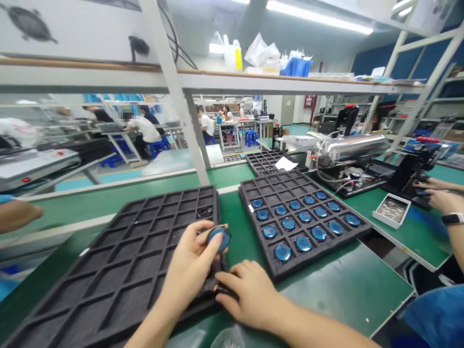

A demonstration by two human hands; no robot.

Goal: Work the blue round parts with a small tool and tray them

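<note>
My left hand [192,258] is closed around a round part with a shiny blue face [222,239], with the thumb lying on that face. Beside and below it, my right hand [252,292] is pinched at the near right edge of the left black tray [141,256]. A small dark piece shows between its fingers, too hidden to name. A dark ring-shaped part [205,212] lies in a compartment of this tray. To the right, a second black tray [271,268] holds several round blue-faced parts [303,243], one per filled compartment.
A clear small dish [227,338] is at the near edge. Rightward are a metal cylinder machine [353,147], a white box of small parts [392,210] and a co-worker's hands [444,195]. Another person's hand [20,214] shows at left. A shelf post [186,106] rises behind the trays.
</note>
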